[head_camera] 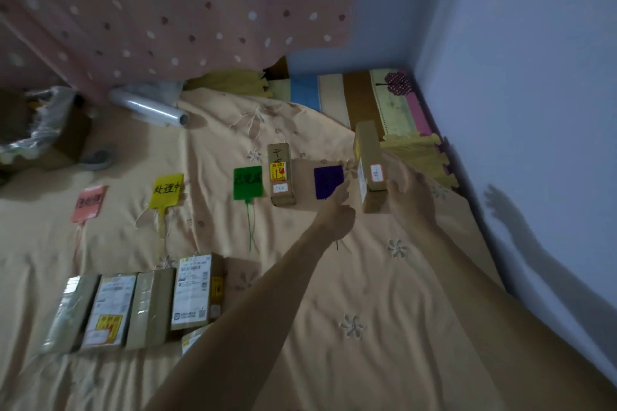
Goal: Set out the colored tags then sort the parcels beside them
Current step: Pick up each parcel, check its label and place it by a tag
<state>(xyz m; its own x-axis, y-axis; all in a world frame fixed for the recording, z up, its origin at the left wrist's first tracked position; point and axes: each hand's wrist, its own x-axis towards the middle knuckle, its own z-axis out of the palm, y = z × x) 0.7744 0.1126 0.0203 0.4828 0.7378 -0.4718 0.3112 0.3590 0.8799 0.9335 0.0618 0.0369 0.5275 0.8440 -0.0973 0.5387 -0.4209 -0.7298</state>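
Four tags lie in a row on the peach sheet: pink tag [88,203], yellow tag [166,191], green tag [247,182] and purple tag [328,181]. One brown parcel [281,173] lies just right of the green tag. A longer brown parcel [370,167] lies just right of the purple tag. My left hand [336,210] hovers over the purple tag's lower right corner, fingers apart, short of that parcel. My right hand [412,198], blurred, is at the parcel's right side with fingers spread; I cannot tell if it touches. Several unsorted parcels [133,300] lie side by side at lower left.
A roll of clear film [150,108] and a cardboard box with plastic wrap [40,130] sit at the back left under a spotted pink curtain [167,10]. A blue wall [534,110] bounds the right side. Foam mats [394,103] lie at the back right.
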